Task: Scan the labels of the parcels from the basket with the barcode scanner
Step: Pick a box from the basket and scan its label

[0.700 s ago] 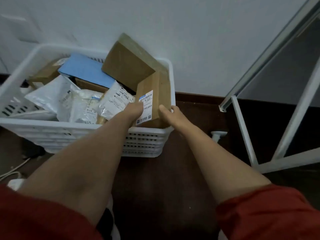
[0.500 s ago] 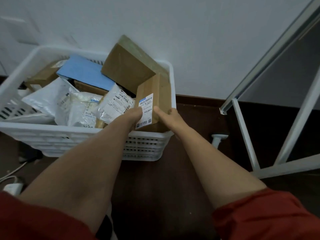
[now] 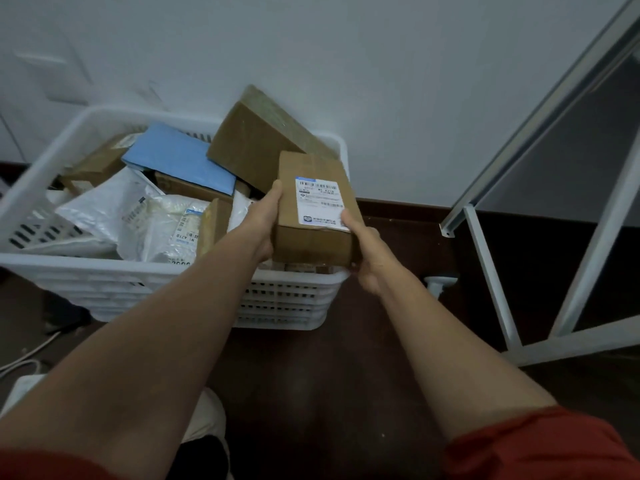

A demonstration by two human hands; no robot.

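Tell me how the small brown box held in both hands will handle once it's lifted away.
The cardboard box probably stays stiff: its edges look square between the left hand and right hand. It seems light, since fingertips alone carry it. The flat faces should not roll, though the taped surface may be slick.

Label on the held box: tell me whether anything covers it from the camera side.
Mostly clear. The label faces up on the cardboard box, held by the left hand and right hand. Only the right thumb tip overlaps its lower right corner; the barcode at the top is uncovered.
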